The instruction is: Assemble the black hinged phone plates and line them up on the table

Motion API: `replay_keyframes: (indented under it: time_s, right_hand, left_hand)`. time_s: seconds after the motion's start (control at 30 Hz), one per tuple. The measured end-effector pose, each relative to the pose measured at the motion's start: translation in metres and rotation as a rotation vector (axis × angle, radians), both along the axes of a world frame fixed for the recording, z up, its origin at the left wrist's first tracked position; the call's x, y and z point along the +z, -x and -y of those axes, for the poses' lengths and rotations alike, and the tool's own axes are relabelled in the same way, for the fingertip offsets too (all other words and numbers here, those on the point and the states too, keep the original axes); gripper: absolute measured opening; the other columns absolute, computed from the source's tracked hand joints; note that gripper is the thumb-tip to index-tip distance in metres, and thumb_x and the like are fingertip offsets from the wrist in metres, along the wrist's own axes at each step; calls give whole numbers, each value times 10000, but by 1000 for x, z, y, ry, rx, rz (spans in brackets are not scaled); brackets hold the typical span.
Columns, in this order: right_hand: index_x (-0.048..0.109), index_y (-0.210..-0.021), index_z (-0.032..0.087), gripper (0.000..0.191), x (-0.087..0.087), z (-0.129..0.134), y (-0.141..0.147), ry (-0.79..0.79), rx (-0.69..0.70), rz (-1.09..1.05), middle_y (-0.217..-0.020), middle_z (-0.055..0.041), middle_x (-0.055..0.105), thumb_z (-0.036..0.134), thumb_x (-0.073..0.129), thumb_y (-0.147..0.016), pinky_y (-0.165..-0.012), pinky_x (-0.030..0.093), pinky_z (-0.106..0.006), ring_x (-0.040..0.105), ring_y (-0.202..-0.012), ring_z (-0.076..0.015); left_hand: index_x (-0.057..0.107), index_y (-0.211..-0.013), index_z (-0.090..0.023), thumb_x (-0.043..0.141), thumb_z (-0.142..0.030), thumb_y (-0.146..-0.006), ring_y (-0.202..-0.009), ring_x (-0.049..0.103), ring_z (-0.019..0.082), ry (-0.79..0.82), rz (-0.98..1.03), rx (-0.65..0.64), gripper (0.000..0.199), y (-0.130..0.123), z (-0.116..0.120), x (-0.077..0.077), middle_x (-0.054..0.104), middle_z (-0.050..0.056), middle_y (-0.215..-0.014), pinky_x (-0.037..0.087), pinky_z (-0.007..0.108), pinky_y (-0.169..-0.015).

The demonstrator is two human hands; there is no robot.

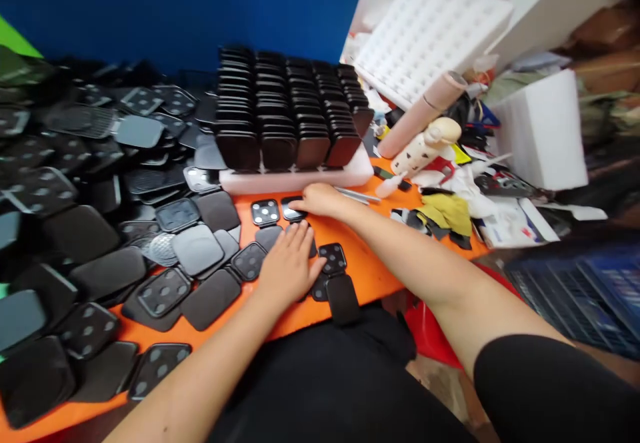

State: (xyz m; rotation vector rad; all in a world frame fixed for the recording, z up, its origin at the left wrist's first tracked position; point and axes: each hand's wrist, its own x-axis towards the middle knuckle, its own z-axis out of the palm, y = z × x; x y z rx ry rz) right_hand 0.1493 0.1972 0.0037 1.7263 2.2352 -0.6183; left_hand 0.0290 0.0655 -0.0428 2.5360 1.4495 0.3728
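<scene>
My left hand (290, 263) lies flat with outstretched fingers over dark rounded-square plates on the orange tabletop (373, 281). Just beyond it, my right hand (321, 201) is curled, its fingertips at the right edge of a small black plate with light dots (291, 208). The grip's underside is hidden. A similar dotted plate (265, 212) sits directly to the left. To the right of my left hand lie another dotted plate (333, 258) and a plain black plate (343, 299), which juts over the table's near edge.
Packed rows of black plates (280, 153) stand in a white foam tray (300, 179) at the back. Loose plates (107, 273) pile up on the left. On the right are a pink cylinder (423, 113), a cream bottle (425, 146), yellow cloth (447, 214) and a white foam block (543, 129).
</scene>
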Motion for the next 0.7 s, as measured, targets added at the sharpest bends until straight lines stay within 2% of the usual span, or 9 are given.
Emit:
replay_keyframes:
  time_s: [0.07,0.17,0.23,0.3,0.37,0.5,0.7]
  right_hand:
    - [557,-1106,145,301,3,1,-3,-28,-23,23,-1121,-78,578,348,540,-883,-830,478,-426,580,-968,-209]
    - [586,-1041,112,325,19,16,-23,-76,-24,-2,-1060,-71,602,383,448,-926,-852,431,-404,567,-978,-202]
    - [616,-971,121,362,33,35,-48,-89,-16,-45,-985,-51,630,419,415,-928,-828,410,-335,569,-946,-192]
    - [637,-929,168,305,45,57,-82,-76,-30,-72,-932,-26,651,406,449,-908,-749,405,-261,583,-872,-177]
    - [651,-913,194,243,51,80,-116,-44,-69,-69,-881,-24,664,361,476,-892,-688,390,-247,589,-812,-178]
    - [661,-889,214,179,44,120,-165,26,-166,-68,-843,-23,680,290,502,-863,-651,376,-249,594,-759,-179]
    - [642,-915,228,193,29,151,-185,65,-264,-122,-835,-16,673,277,463,-863,-644,377,-245,589,-737,-170]
  left_hand:
    - [369,-1358,-73,417,-463,-879,-1327,300,296,0,-7,-12,620,-1,-2,-2,353,150,-1436,215,452,-1102]
    - [362,-1361,-82,403,-468,-881,-1326,302,296,-5,-23,-22,618,-1,-3,-2,352,140,-1439,225,447,-1096]
    - [362,-1359,-74,396,-465,-885,-1324,304,300,-13,-33,-25,616,-1,-3,-1,349,143,-1440,228,446,-1094]
    - [359,-1360,-64,395,-463,-887,-1322,307,305,-18,-45,-26,620,-1,-3,0,345,150,-1440,238,450,-1090]
    - [351,-1363,-59,400,-463,-885,-1319,310,310,-16,-63,-27,628,-2,-3,1,347,154,-1439,251,454,-1083]
    - [352,-1362,-54,402,-464,-883,-1318,311,317,-14,-89,-27,632,-2,-4,1,351,159,-1435,259,459,-1079]
    - [350,-1358,-61,434,-447,-874,-1307,323,336,-7,-89,-30,624,-7,-7,0,356,169,-1430,290,491,-1060]
